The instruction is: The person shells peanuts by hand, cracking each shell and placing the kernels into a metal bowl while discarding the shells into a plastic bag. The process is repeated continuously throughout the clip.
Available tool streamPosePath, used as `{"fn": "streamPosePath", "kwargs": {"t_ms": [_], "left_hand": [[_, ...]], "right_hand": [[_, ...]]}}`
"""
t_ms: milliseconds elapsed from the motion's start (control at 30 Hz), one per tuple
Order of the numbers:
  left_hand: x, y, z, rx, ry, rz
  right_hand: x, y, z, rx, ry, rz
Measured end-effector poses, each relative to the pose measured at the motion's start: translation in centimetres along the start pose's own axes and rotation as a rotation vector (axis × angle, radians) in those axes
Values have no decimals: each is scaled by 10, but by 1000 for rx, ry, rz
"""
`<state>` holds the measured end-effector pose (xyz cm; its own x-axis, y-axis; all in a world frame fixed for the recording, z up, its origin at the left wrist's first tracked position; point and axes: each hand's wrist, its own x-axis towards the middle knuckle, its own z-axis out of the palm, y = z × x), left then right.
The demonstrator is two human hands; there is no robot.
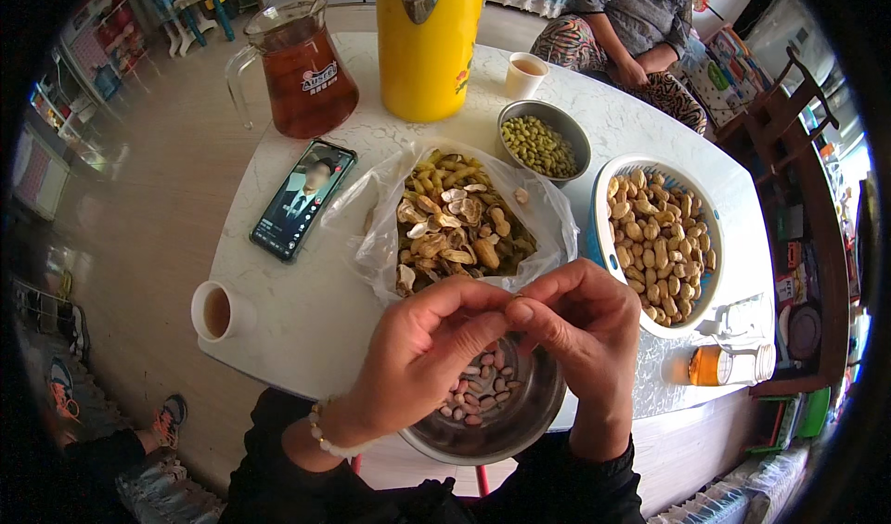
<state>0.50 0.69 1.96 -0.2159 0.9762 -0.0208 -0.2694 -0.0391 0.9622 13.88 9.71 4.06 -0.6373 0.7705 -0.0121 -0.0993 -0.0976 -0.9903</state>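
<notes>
My left hand and my right hand meet at the fingertips above a metal bowl. Thumbs and forefingers pinch a small thing, mostly hidden, that may be a peanut. Shelled pink peanuts lie in the bowl. Just beyond my hands, an open clear plastic bag holds empty peanut shells and green-brown pods. To the right stands a white-rimmed blue basket full of unshelled peanuts. A smaller metal bowl behind it contains green beans.
A glass pitcher of brown drink and a yellow kettle stand at the back. A phone, paper cups and a glass jar are around the table. Another person sits beyond it.
</notes>
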Motion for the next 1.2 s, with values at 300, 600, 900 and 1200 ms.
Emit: {"fn": "streamPosePath", "kwargs": {"t_ms": [300,600,900,1200], "left_hand": [[3,0,-1,-317,103,-143],[-1,-2,-4,-322,72,-116],[2,-5,-7,-324,73,-68],[16,-4,-11,235,249,453]], "right_hand": [[-9,-20,-15,-357,-208,24],[-4,-4,0,-769,-53,-484],[-2,4,5,-881,-22,-636],[-16,-14,-11,-699,-254,-292]]}}
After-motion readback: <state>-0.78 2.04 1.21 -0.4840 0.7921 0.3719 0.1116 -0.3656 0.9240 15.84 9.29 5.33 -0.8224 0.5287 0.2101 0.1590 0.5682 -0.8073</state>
